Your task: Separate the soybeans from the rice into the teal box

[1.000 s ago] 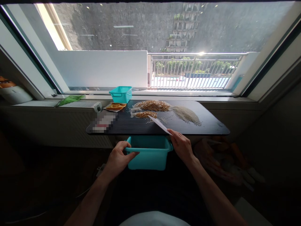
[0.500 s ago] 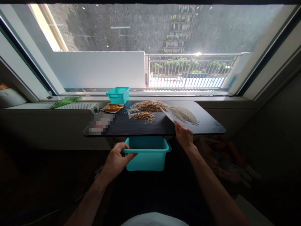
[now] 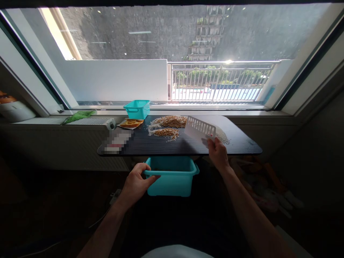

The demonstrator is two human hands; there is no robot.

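My left hand [image 3: 138, 181] grips the left rim of a turquoise plastic bin [image 3: 172, 182], thumb outside and fingers over the edge. The bin sits just below the front edge of a dark tabletop [image 3: 150, 145]. In my right hand [image 3: 218, 154] is a white slotted plastic scraper [image 3: 197, 134], its slotted face turned toward me above the tabletop. Behind the scraper lies a pile of white rice [image 3: 221, 135], partly hidden. Left of it are a large heap of mixed yellowish kernels and grains [image 3: 172, 122] and a smaller heap of corn kernels [image 3: 166, 132].
A small turquoise basket [image 3: 137, 109] stands at the table's back left, beside an opened packet [image 3: 131, 123]. A blurred-out item [image 3: 118, 141] lies at the left end. A green cloth [image 3: 79, 116] rests on the radiator [image 3: 91, 122]. A window runs behind the table.
The scraper has turned from nearly edge-on to showing its slotted face, and my right hand has shifted slightly right. My left hand keeps its hold on the bin.
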